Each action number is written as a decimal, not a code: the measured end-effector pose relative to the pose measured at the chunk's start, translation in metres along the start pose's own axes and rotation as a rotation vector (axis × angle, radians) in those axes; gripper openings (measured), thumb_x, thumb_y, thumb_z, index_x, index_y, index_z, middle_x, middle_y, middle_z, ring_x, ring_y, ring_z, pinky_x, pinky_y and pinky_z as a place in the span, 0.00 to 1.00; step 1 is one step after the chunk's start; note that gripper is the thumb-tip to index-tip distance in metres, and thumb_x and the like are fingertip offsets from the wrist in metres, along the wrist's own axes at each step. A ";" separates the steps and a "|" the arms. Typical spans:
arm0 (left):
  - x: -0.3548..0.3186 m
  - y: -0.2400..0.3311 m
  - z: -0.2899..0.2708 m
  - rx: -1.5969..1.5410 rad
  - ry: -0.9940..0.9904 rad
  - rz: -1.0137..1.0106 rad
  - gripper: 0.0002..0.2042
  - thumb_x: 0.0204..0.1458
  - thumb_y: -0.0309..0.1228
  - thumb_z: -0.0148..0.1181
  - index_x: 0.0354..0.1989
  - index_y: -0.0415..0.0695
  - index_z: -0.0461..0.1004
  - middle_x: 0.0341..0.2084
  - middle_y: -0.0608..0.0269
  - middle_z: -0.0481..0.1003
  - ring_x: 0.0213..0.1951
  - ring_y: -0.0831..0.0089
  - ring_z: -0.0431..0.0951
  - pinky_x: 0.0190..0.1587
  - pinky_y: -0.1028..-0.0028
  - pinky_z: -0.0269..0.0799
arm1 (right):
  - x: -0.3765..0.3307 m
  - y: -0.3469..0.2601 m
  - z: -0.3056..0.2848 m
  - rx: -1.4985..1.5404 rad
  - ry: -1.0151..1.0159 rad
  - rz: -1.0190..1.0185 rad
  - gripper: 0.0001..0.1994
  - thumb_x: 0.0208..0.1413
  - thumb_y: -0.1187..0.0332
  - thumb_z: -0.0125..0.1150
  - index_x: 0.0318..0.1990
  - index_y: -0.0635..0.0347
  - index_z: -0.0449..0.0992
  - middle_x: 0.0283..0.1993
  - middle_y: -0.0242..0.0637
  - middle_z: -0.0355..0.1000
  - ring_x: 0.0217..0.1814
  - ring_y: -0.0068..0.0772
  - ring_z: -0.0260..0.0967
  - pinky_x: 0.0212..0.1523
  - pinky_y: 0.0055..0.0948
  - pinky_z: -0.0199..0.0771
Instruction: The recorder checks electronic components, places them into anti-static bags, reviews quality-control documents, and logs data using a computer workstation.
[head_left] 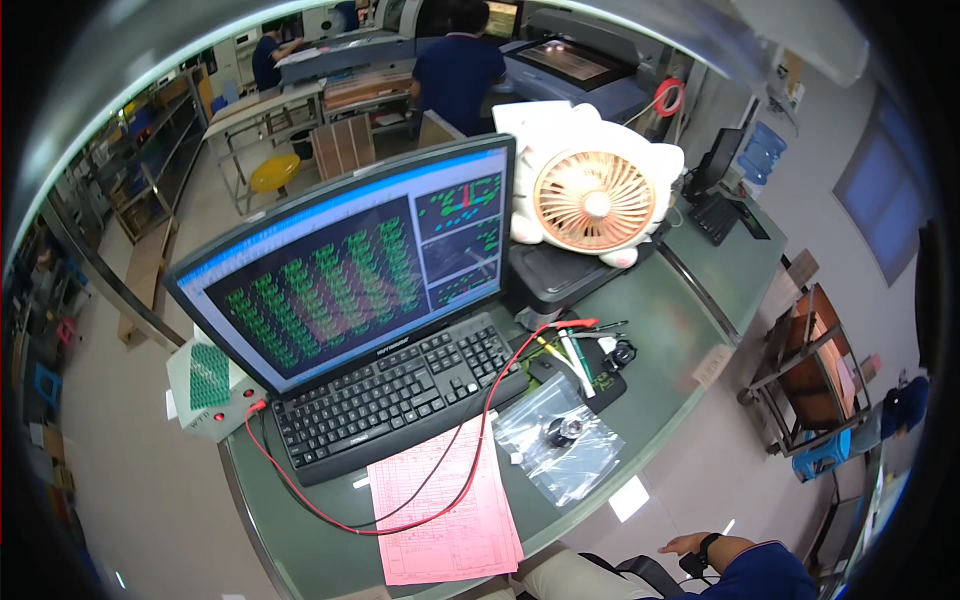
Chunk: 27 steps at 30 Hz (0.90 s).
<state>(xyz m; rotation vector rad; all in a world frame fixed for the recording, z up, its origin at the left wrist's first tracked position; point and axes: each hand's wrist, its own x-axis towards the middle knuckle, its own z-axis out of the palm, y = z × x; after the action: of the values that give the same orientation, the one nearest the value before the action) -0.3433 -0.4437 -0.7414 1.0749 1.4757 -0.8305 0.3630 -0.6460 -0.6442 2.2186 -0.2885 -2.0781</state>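
Hand (687, 545) apparently off desk edge (640, 455)

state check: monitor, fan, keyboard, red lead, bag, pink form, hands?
monitor: on, green board layout shown
fan: blades look still, cannot be sure
keyboard: untouched, in front of monitor
red lead: loose, draped over pink form
bag: flat on desk, small dark part inside
pink form: flat at desk edge
right hand: off the desk, empty, wrist strap on
left hand: not in view
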 end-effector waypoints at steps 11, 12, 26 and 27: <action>0.010 -0.037 0.034 -0.028 -0.262 0.083 0.32 0.57 0.44 0.52 0.70 0.51 0.54 0.56 0.45 0.70 0.55 0.52 0.71 0.56 0.60 0.69 | 0.114 0.048 -0.002 0.031 -0.137 0.075 0.36 0.54 0.36 0.59 0.57 0.60 0.73 0.57 0.39 0.71 0.61 0.29 0.66 0.63 0.29 0.61; 0.011 -0.036 0.033 -0.020 -0.270 0.093 0.32 0.58 0.43 0.52 0.70 0.51 0.54 0.55 0.44 0.70 0.55 0.53 0.71 0.55 0.60 0.69 | 0.122 0.049 -0.008 0.028 -0.137 0.079 0.36 0.54 0.36 0.59 0.57 0.60 0.73 0.57 0.39 0.71 0.61 0.29 0.66 0.63 0.29 0.61; 0.074 -0.015 -0.056 0.282 -0.341 0.249 0.29 0.60 0.30 0.45 0.72 0.52 0.51 0.47 0.42 0.75 0.45 0.57 0.77 0.39 0.65 0.77 | 0.126 -0.068 -0.062 -0.032 -0.408 0.036 0.30 0.54 0.36 0.58 0.45 0.56 0.76 0.44 0.28 0.75 0.47 0.23 0.72 0.54 0.28 0.70; 0.077 -0.015 -0.061 0.102 -0.357 0.090 0.29 0.60 0.36 0.47 0.71 0.52 0.53 0.48 0.43 0.74 0.46 0.57 0.76 0.42 0.64 0.75 | 0.104 -0.102 -0.062 -0.135 -0.441 -0.002 0.30 0.56 0.35 0.55 0.48 0.54 0.77 0.47 0.27 0.76 0.49 0.22 0.71 0.54 0.28 0.68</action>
<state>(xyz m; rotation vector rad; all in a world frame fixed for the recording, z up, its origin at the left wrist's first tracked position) -0.3798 -0.3791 -0.8070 0.9997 1.0889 -0.9845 0.4382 -0.5709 -0.7612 1.6704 -0.1662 -2.4885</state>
